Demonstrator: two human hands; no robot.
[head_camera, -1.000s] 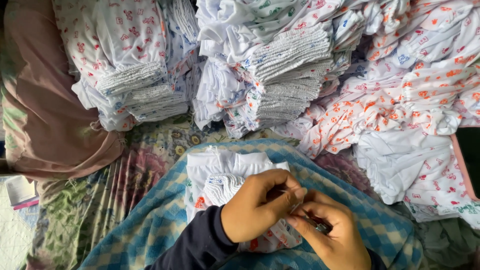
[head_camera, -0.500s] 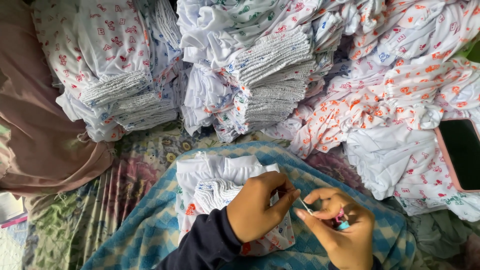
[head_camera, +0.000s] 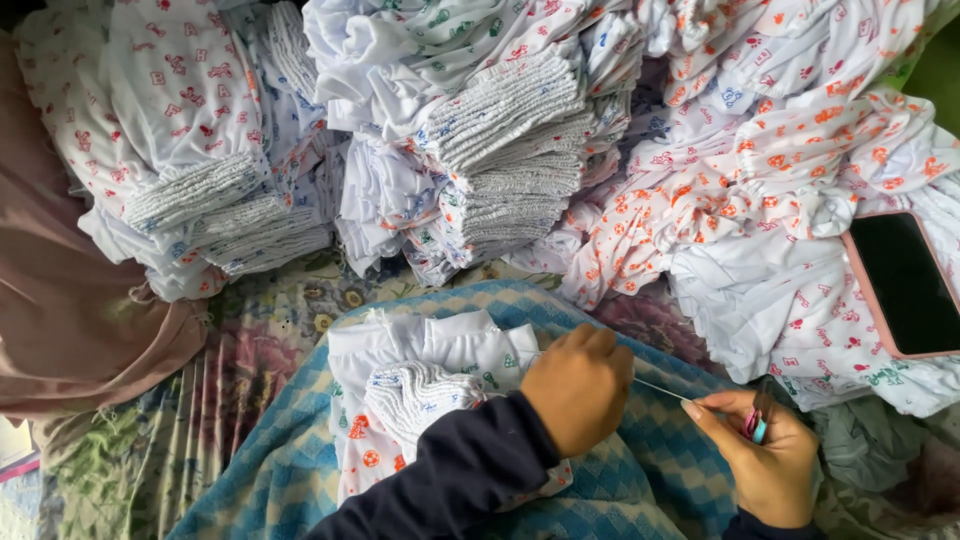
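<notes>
A small white printed garment (head_camera: 420, 400) lies on a blue and white checked cloth (head_camera: 660, 450) in front of me. My left hand (head_camera: 578, 385), in a dark blue sleeve, rests closed on the garment and pinches one end of a thin white thread (head_camera: 660, 388). The thread runs taut to my right hand (head_camera: 765, 455), which pinches the other end and also holds a small pink and blue thread cutter (head_camera: 755, 425).
Stacks of folded white printed garments (head_camera: 490, 150) stand behind, with another stack (head_camera: 200, 170) at the left. A loose heap of orange-printed garments (head_camera: 760, 170) lies at the right. A phone in a pink case (head_camera: 905, 285) rests on that heap. Pink fabric (head_camera: 70, 320) is at the left.
My hands have drawn apart, pulling the thread taut between them. The view has shifted, bringing the phone into sight at the right.
</notes>
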